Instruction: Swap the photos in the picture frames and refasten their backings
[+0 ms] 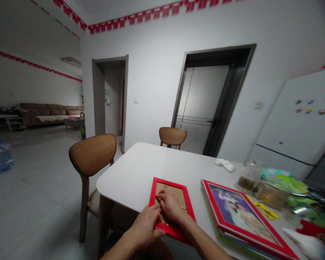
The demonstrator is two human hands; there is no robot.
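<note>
A small red picture frame lies at the near edge of the white table, its brown backing board facing up. Small metal clips show on the board near its top and right side. My left hand is closed around the frame's near left corner, thumb along the near rim. Over the middle of the backing rests my right hand, fingers bent and drawn together, tips near the left rim. What lies under those fingertips is hidden. To the right, a larger red framed photo tops a stack of frames.
The white table has wooden chairs at its left and far side. Crumpled tissue, a glass jar, a yellow packet and green bags crowd the right. A white fridge stands beyond.
</note>
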